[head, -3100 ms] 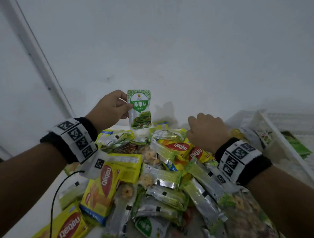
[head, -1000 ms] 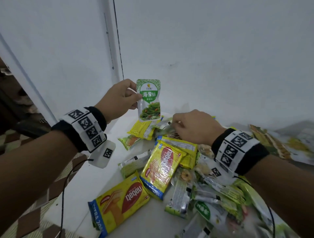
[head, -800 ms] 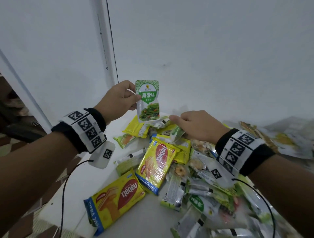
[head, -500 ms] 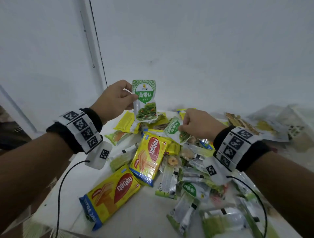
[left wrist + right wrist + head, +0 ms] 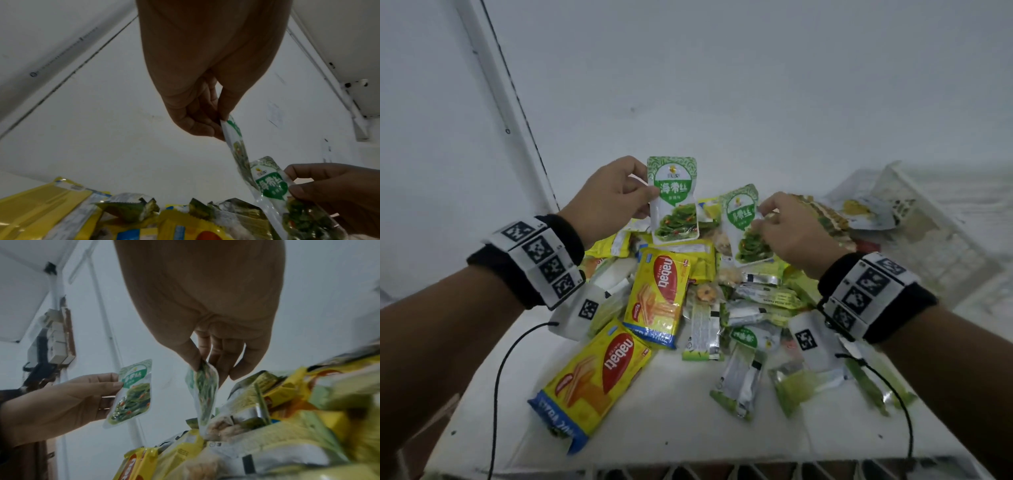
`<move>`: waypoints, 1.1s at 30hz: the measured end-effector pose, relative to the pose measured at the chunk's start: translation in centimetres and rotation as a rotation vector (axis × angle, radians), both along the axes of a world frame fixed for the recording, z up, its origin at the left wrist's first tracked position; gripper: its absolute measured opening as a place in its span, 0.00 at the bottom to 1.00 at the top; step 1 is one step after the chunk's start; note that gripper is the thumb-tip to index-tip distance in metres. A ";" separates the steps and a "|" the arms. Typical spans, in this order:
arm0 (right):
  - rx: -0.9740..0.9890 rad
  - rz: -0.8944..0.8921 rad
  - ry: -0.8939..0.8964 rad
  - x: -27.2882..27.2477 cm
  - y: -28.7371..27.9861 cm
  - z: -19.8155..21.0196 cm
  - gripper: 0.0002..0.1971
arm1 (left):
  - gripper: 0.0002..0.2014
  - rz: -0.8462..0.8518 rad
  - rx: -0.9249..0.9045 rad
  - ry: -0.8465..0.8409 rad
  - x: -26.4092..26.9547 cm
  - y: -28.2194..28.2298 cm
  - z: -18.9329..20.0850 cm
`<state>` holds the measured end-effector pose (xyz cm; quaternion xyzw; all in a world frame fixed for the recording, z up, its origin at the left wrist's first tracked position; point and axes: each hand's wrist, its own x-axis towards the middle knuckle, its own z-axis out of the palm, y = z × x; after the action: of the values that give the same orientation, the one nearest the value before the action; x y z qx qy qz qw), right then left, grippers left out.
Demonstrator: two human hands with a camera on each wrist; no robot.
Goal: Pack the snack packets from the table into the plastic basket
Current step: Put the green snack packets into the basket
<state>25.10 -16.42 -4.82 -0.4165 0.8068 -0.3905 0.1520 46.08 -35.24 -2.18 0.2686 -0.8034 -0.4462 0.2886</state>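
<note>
Left hand (image 5: 609, 198) pinched a green packet (image 5: 675, 202) upright at frame centre, right hand (image 5: 792, 233) pinched a second packet (image 5: 743, 222) just right, above the pile (image 5: 688, 308)

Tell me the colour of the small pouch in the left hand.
Green and white pouch; the head view shows it best.

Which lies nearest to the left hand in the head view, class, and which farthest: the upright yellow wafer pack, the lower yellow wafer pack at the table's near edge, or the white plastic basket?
From the left hand:
1. Upright yellow wafer pack, just below it.
2. Lower yellow wafer pack, nearer the table's front edge.
3. White plastic basket, far right.
</note>
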 end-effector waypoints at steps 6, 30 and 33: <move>-0.199 -0.144 -0.159 -2.2 3.5 -0.5 0.05 | 0.05 -0.107 0.019 0.019 -2.8 2.3 0.3; -0.365 -0.221 -0.315 -27.2 21.1 4.3 0.07 | 0.05 -0.171 0.009 0.002 -29.5 21.5 4.0; -0.343 -0.240 -0.325 -29.6 22.8 4.1 0.07 | 0.06 -0.172 0.026 -0.008 -32.3 23.0 4.3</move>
<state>-4.54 6.37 -0.72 -0.2695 0.7374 -0.5985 0.1593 13.79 -12.28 2.15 0.2041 -0.8190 -0.4784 0.2423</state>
